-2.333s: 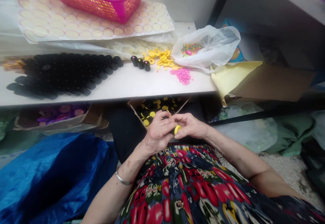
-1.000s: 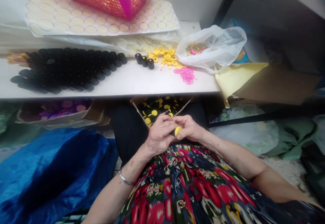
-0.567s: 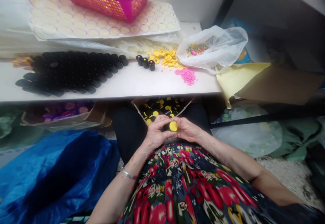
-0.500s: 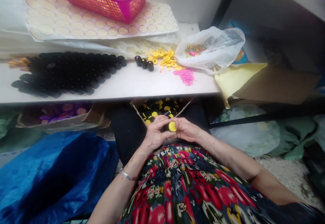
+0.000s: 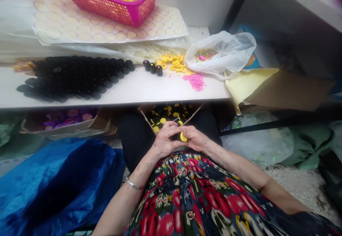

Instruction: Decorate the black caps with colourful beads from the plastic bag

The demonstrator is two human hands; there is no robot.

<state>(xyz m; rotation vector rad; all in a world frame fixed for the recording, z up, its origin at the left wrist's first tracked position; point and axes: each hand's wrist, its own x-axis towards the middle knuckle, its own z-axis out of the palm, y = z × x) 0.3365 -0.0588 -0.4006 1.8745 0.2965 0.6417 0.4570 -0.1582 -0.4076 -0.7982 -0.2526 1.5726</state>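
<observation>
My left hand (image 5: 166, 141) and my right hand (image 5: 196, 138) meet over my lap, fingers curled around one small black cap with a yellow disc (image 5: 183, 137) on its end. Both hands pinch it from either side. Just beyond them an open cardboard box (image 5: 198, 108) holds several black and yellow caps. On the white shelf (image 5: 139, 88) above lie a loose heap of yellow rings (image 5: 173, 62), a patch of pink beads (image 5: 196, 80) and three black caps (image 5: 152, 67) standing in a row.
A large block of black caps (image 5: 74, 75) covers the shelf's left. Behind it lie sheets of round stickers (image 5: 107, 29) and a pink basket (image 5: 117, 6) of yellow rings. A plastic bag (image 5: 221, 52) of coloured beads sits right. Blue sheeting (image 5: 53, 186) lies at my left.
The yellow-ended cap has turned between my fingers: its yellow face showed full to the camera half a second ago and now shows partly edge-on. Both hands stay over my lap.
</observation>
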